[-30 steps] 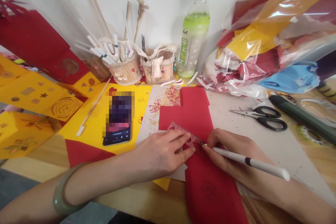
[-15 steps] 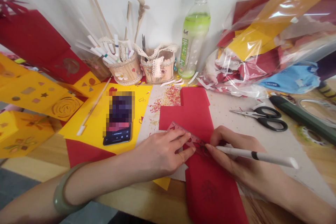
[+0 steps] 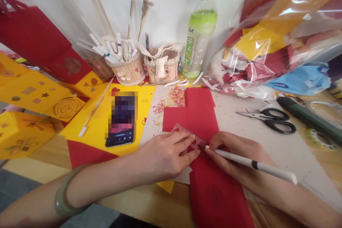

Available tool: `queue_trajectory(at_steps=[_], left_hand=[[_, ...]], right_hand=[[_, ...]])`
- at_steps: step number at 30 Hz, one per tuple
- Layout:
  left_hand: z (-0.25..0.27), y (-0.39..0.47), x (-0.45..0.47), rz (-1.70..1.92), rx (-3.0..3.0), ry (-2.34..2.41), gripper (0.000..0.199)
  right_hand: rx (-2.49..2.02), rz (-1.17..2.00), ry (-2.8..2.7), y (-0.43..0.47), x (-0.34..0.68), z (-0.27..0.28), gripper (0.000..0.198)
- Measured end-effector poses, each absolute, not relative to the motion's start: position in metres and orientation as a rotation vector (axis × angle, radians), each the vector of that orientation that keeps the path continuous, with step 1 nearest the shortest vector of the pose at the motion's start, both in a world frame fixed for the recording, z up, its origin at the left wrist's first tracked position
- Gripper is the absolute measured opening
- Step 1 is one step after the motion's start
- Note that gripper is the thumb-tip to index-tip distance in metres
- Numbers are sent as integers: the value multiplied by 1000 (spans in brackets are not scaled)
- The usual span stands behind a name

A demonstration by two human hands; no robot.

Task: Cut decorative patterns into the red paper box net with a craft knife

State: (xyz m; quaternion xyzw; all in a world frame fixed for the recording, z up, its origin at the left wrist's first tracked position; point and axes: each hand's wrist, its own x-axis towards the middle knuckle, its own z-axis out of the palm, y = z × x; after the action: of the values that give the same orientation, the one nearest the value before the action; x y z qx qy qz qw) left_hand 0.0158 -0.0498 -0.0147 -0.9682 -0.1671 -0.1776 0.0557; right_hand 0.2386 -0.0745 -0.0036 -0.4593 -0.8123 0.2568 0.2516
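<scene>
A clear plastic ruler with cut-out shapes lies slanted across a red paper cut-out. My left hand holds it down, its fingers reaching over the ruler, which they partly hide. Pinched in my right hand is a white pen with a black band, its dark tip at the ruler's lower part. Both hands are close together, almost touching. The near end of the red paper carries a dark drawn figure.
A phone lies on yellow paper. Black-handled scissors and a green-black cutter lie at right. Along the wall stand wooden pots, a green drink bottle and a plastic bag of paper scraps. Decorated paper boxes stand at left.
My right hand and the pen have shifted slightly left, and the pen tip is closer to my left fingers. My left hand keeps its place on the ruler.
</scene>
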Motion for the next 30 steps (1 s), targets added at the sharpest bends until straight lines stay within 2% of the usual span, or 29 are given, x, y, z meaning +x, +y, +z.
queue_trajectory(at_steps=[9, 21, 30], left_hand=[[-15, -49, 16, -475, -2958, -498, 29], [-15, -49, 16, -522, -2949, -515, 31], [-14, -49, 15, -482, -2985, -495, 32]], right_hand=[[-1347, 750, -2217, -75, 237, 6, 19], [-1301, 782, -2165, -73, 235, 5, 15], [-1335, 934, -2189, -72, 238, 11, 20]])
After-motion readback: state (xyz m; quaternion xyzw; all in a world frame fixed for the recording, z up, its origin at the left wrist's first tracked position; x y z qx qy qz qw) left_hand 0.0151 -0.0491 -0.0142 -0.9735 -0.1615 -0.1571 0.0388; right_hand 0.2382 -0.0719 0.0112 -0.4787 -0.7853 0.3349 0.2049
